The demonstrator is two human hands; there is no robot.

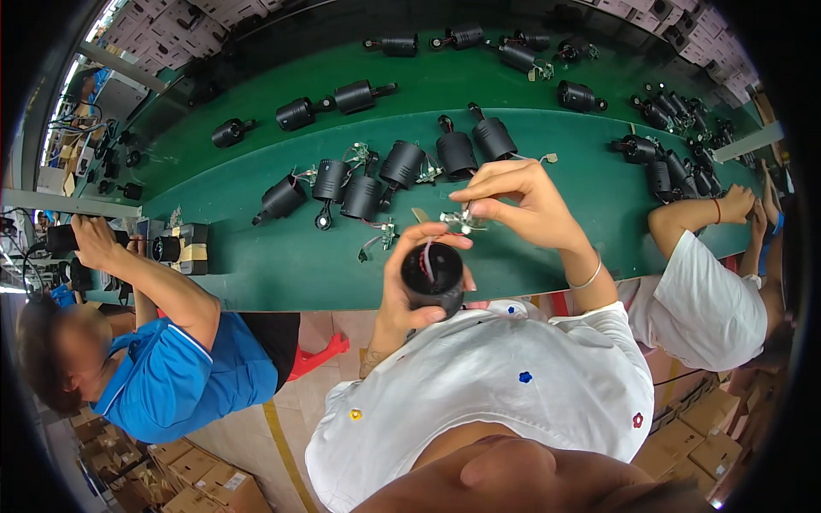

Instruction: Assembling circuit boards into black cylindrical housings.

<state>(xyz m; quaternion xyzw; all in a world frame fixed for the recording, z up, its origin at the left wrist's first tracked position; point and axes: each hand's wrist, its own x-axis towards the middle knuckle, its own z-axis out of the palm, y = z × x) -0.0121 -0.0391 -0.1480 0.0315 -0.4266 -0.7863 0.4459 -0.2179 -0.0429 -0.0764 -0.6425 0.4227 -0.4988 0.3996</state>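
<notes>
My left hand (pixel 395 291) is wrapped around a black cylindrical housing (pixel 438 295), its open end tipped up toward me. Thin red and pale wires run out of the dark opening. Just above the rim, my right hand (pixel 530 205) pinches a small circuit board (pixel 459 223) between thumb and fingers; the wires seem to lead up to it. Beyond my hands, several similar black housings lie on the green table (pixel 282 265), among them a left one (pixel 282 198) and one with a jointed stem (pixel 493 137). Some have loose circuit boards (pixel 428 173) on wires beside them.
A far row of black housings (pixel 355 97) lies on the green surface behind. More are clustered at the right (pixel 671 171). To my left a person in blue (pixel 184 359) handles a dark part near small boxes (pixel 193 248); a person in white (pixel 710 299) sits at my right.
</notes>
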